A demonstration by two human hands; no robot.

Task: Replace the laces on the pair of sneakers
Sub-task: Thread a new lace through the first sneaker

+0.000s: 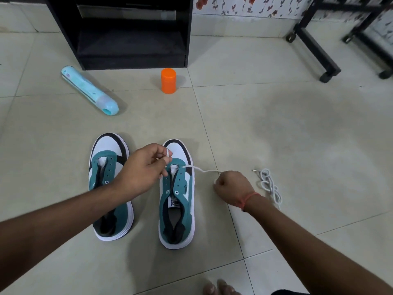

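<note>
My left hand [146, 165] pinches one end of a soft, limp white lace [202, 169] over the right sneaker [177, 194] on the floor; my right hand [230, 186] grips the other. Best held near its stiff tips.

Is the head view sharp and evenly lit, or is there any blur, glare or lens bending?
Head view: light soft and dim, with a faint dark patch on the floor; no hard glare; wide-angle bending curves the cabinet and tile lines near the edges; the lace and both hands look slightly soft.
</note>
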